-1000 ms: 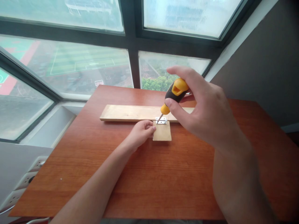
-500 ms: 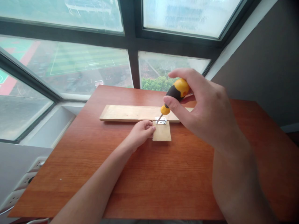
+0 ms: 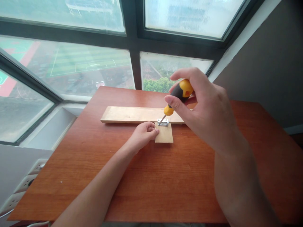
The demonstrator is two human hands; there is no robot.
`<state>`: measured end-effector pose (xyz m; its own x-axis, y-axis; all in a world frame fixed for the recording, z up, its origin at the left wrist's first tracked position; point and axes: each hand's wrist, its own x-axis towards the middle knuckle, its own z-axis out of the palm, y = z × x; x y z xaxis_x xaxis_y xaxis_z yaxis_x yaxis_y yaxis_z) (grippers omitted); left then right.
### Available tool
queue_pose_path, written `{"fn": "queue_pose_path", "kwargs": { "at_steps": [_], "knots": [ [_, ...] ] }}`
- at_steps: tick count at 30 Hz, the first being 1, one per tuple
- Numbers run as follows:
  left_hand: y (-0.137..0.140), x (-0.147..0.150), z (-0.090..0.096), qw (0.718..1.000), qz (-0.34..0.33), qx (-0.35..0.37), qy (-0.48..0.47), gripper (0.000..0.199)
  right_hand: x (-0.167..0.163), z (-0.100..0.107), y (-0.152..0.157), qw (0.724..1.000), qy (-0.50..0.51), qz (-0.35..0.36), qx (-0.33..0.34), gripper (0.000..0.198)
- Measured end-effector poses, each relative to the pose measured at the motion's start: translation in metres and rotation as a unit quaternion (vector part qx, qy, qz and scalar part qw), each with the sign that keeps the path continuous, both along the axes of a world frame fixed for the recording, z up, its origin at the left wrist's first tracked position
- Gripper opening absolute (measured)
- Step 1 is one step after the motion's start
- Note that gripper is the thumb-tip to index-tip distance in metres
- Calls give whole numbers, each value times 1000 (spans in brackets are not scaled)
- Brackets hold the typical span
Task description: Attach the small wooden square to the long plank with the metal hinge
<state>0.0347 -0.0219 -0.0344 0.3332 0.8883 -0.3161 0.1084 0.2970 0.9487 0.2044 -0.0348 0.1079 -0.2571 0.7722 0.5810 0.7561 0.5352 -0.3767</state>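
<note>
My right hand (image 3: 203, 107) is closed around the yellow and black handle of a screwdriver (image 3: 181, 90), which tilts down to the left. Its tip meets the near leaf of a metal hinge (image 3: 163, 122), at the left end; a screw there is too small to make out. The hinge spans the joint between a long pale wooden board (image 3: 132, 114) and a small wooden piece (image 3: 164, 135) in front of it. With thumb and fingers, my left hand (image 3: 145, 135) grips the left edge of the small piece. The long board's right end is partly hidden behind my right hand.
Everything lies on a reddish-brown wooden table (image 3: 151, 183). Dark-framed windows (image 3: 136, 60) rise behind its far edge, and a grey wall (image 3: 272, 69) is on the right. Power sockets (image 3: 26, 183) line the low wall at the left.
The screwdriver handle and my right hand have shifted slightly, the handle a little to the right. My left thumb sits slightly farther onto the small piece. The boards hardly move.
</note>
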Motion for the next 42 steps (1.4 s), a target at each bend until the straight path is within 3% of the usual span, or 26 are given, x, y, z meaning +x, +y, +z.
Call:
{"fn": "queue_pose_path", "kwargs": {
  "at_steps": [4, 12, 23, 28, 35, 40, 42],
  "knots": [
    [0, -1, -1, 1000, 4, 2, 3, 22, 0, 1, -1, 1000, -9, 12, -12, 27],
    [1, -2, 0, 999, -2, -14, -30, 24, 3, 9, -10, 997, -3, 62, -45, 48],
    [1, -1, 4, 999, -4, -33, -39, 24, 2, 1, -1, 1000, -29, 3, 7, 40],
    [0, 0, 6, 998, 3, -39, -38, 24, 2, 2, -4, 999, -14, 43, -24, 53],
    [0, 0, 3, 999, 5, -28, -32, 25, 1, -3, 3, 997, -49, -54, 19, 45],
    [0, -1, 0, 999, 7, -22, -35, 28, 1, 1, 1, 999, 6, 34, -12, 48],
    [0, -1, 0, 999, 5, -19, -32, 28, 1, 0, 2, 999, 11, 33, 2, 42]
  ]
}}
